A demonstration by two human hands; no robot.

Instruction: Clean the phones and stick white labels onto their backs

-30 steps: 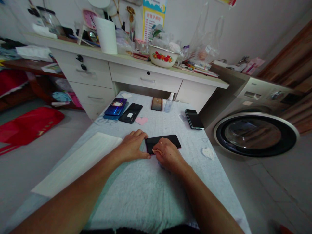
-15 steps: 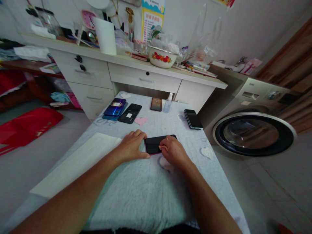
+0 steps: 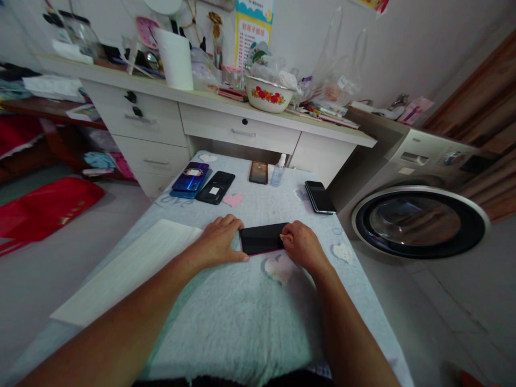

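Note:
A smartphone (image 3: 261, 239) lies flat on the cloth-covered table, its dark screen up and a reddish rim along the near side. My left hand (image 3: 220, 242) grips its left end, fingers at the far corner and thumb at the near one. On the right end of the screen rests my right hand (image 3: 303, 246), closed around a small orange-tan piece, seemingly a folded cloth (image 3: 285, 237). Most of that piece is hidden by the fingers. Beyond the hands stand a clear spray bottle (image 3: 278, 171) and a brown-backed phone (image 3: 258, 172).
Blue phones (image 3: 190, 177) and a black phone (image 3: 216, 187) lie at the back left, dark stacked phones (image 3: 320, 197) at the back right. A pale folded sheet (image 3: 124, 271) is left of my forearm. Behind are a white desk (image 3: 237, 129) and a washing machine (image 3: 427, 161).
My right hand has slid rightward along the screen with the small piece, from near the middle to the right end. My left hand and the phone stay in place.

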